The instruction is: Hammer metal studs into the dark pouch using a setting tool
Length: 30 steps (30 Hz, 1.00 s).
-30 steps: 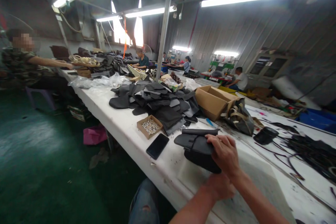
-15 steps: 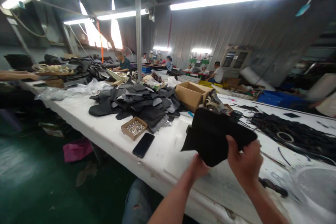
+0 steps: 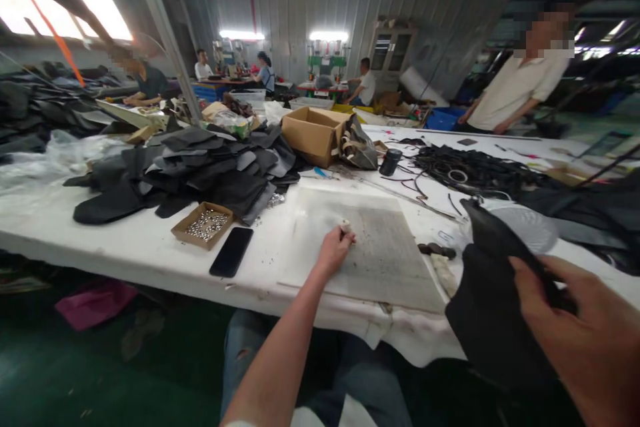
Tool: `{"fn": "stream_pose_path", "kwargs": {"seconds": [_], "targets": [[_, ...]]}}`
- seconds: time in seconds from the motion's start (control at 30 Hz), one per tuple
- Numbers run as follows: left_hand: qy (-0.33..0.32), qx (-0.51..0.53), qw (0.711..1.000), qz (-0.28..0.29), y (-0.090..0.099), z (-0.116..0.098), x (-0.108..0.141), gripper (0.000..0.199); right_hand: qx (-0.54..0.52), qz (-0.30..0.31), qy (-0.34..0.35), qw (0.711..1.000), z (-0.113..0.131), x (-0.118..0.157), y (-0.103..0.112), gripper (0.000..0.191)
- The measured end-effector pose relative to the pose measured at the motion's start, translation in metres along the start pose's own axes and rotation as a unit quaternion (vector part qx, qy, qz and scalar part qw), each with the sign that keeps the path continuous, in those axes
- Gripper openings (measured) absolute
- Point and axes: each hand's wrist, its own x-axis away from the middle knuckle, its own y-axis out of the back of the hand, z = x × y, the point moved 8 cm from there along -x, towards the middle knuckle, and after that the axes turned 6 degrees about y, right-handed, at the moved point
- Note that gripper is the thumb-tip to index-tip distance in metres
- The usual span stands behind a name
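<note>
The right hand (image 3: 575, 320) keeps its grip pressed on the floppy black sheet piece (image 3: 493, 310), near the front edge of the white counter (image 3: 135, 247); the left hand (image 3: 335, 252) pinches a small off-white object (image 3: 345, 226) over the flat greyish board (image 3: 395, 253).

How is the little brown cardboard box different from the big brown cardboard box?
The small brown cardboard box is low; the big brown cardboard box is tall. The small box shows shiny silver bits inside; the big box's bottom is hidden. The small box sits nearer you than the big box. Both are open on top.
</note>
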Motion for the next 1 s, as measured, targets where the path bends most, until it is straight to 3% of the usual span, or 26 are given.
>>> {"fn": "stream_pose_path", "kwargs": {"seconds": [0.07, 0.13, 0.23, 0.33, 0.4, 0.43, 0.57, 0.67, 0.8, 1.0], "targets": [[0.003, 0.008, 1.0, -0.002, 0.002, 0.001, -0.001, 0.016, 0.018, 0.051, 0.07, 0.996, 0.044, 0.015, -0.011, 0.038], [0.008, 0.012, 1.0, -0.003, 0.002, 0.003, -0.002, 0.017, -0.029, 0.133, 0.097, 0.986, 0.093, 0.039, -0.042, 0.032], [0.003, 0.017, 1.0, -0.01, 0.003, 0.004, 0.001, 0.019, -0.16, 0.283, 0.063, 0.944, 0.157, 0.085, -0.102, 0.023], [-0.009, 0.022, 1.0, -0.018, 0.005, 0.002, 0.003, 0.022, -0.285, 0.386, -0.002, 0.877, 0.186, 0.118, -0.141, 0.033], [-0.011, 0.019, 1.0, -0.022, 0.006, 0.002, 0.004, 0.022, -0.349, 0.416, -0.033, 0.839, 0.18, 0.121, -0.152, 0.042], [-0.01, 0.017, 1.0, -0.022, 0.006, 0.003, 0.003, 0.022, -0.358, 0.413, -0.04, 0.837, 0.169, 0.116, -0.156, 0.043], [-0.008, 0.016, 1.0, -0.013, 0.002, 0.007, -0.001, 0.022, -0.22, 0.371, -0.004, 0.902, 0.107, 0.08, -0.175, 0.047], [-0.006, 0.025, 1.0, -0.016, 0.002, 0.009, -0.003, 0.022, -0.179, 0.428, 0.007, 0.886, 0.078, 0.074, -0.208, 0.057], [-0.006, 0.027, 0.999, -0.017, 0.003, 0.008, -0.001, 0.021, -0.237, 0.474, -0.007, 0.848, 0.067, 0.082, -0.24, 0.05], [0.0, 0.013, 1.0, -0.016, 0.003, 0.005, 0.0, 0.019, -0.24, 0.446, -0.027, 0.862, 0.062, 0.079, -0.242, 0.057]]}}
